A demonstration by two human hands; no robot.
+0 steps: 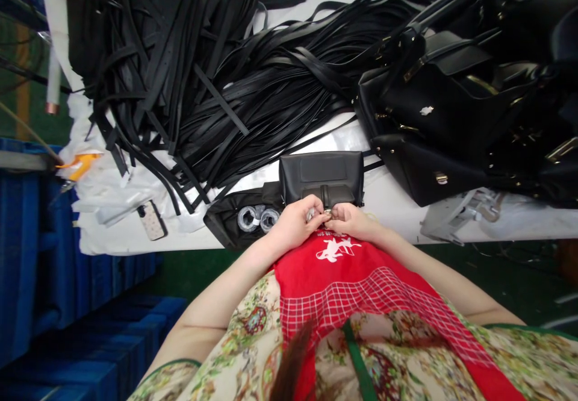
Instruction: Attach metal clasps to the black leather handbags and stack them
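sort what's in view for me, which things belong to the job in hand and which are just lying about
Likely belongs:
small black bag, left hand and right hand at its near edge
black straps, probably

Seems just lying about:
patterned phone
orange object
two rolls, though their use is unclear

The head-worn camera looks steeply down and forward onto the nearby white tabletop (392,220).
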